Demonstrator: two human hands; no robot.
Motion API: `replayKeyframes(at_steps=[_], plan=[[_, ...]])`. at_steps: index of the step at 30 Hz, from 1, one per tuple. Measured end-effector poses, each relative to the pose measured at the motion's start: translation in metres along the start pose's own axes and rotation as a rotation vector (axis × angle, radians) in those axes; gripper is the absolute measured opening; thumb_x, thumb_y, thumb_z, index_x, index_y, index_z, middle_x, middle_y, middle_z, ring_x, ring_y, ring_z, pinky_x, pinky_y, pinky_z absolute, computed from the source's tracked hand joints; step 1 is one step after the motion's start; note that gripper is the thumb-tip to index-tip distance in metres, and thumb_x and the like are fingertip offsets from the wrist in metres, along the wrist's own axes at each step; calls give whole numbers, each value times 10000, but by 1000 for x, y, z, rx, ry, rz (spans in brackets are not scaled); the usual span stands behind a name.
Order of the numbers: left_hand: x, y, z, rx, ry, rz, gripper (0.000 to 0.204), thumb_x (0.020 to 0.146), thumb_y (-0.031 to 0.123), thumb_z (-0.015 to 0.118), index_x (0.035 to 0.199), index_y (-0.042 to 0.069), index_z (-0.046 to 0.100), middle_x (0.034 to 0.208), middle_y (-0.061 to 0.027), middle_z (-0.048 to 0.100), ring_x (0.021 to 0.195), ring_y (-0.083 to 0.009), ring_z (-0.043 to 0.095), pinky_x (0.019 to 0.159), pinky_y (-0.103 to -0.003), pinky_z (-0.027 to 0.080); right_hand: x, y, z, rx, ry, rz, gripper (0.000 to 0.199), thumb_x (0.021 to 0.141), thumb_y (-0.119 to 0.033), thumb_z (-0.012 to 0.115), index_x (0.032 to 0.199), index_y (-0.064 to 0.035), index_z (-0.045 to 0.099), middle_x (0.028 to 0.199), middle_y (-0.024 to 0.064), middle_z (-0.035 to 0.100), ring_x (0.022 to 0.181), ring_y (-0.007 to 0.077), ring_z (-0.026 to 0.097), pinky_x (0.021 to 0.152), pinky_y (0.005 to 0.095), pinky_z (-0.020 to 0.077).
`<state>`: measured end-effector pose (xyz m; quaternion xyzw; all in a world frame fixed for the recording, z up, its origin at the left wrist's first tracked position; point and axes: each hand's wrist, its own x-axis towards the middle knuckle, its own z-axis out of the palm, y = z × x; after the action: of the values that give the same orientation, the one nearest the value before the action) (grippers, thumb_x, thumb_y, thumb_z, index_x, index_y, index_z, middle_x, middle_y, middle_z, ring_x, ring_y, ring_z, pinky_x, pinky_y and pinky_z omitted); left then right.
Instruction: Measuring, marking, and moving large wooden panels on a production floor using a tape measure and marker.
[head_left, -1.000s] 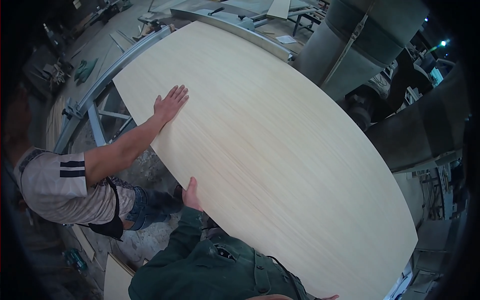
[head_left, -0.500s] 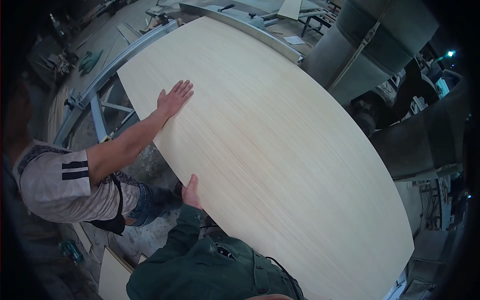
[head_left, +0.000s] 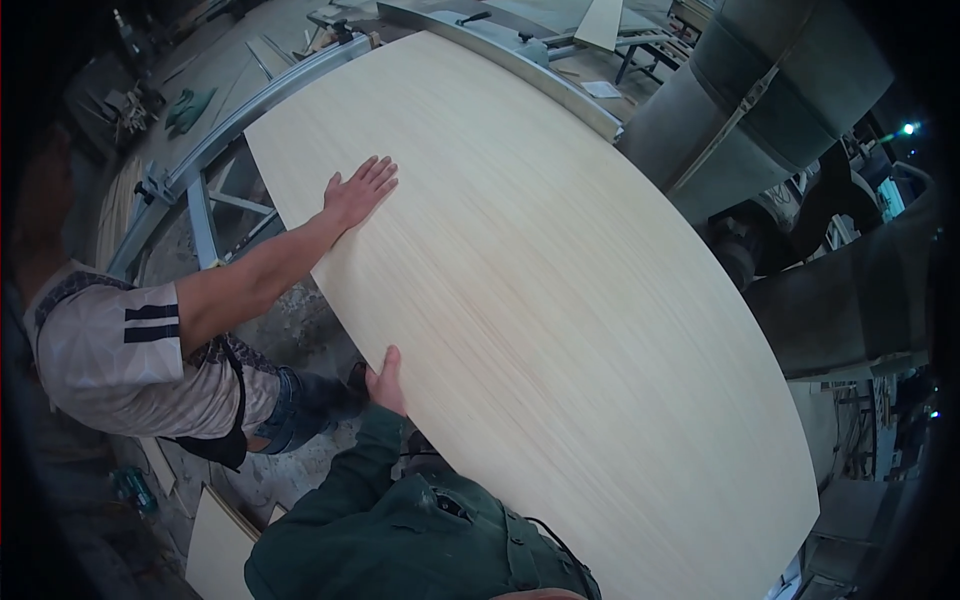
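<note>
We clasp near edge of broad, pale, wood-grained panel [head_left: 560,310] with left hand [head_left: 388,383], thumb over top face, other fingers mostly hidden at edge. Right hand out of view; state of its fingers we cannot tell. Panel lies flat before us, left end just beside grey metal rail [head_left: 222,147], far side along long metal fence [head_left: 510,62]. Co-worker's bare hand [head_left: 357,197] rests palm-down on it, fingers slightly apart. Large grey cylindrical drum [head_left: 800,100] stands beyond.
</note>
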<state>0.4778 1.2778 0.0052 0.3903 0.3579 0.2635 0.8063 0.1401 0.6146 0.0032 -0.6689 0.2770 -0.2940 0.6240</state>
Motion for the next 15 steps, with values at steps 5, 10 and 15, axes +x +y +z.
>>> replayKeyframes(at_steps=[5,10,15], plan=[[16,-3,-35,50,34,81,541,911,199,667,1343,-32,439,1289,-132,554,1132,-238,566,959,-352,472,-9,-26,71,-69,702,560,762,925,-599,488,1423,-25,431,1420,145,491,1207,338,513,1051,430,382],[18,-7,-16,-23,14,-87,649,860,232,738,1356,-17,402,1281,-153,553,1131,-276,577,920,-414,519,6,-10,48,173,596,518,806,915,-621,501,1437,-18,392,1431,146,473,1242,333,494,1063,437,390],[33,2,-23,-78,-64,-190,661,853,230,744,1363,0,392,1282,-158,551,1128,-304,584,919,-443,527,26,19,12,351,457,535,822,919,-636,488,1452,-22,368,1470,134,426,1300,323,448,1091,441,369]])
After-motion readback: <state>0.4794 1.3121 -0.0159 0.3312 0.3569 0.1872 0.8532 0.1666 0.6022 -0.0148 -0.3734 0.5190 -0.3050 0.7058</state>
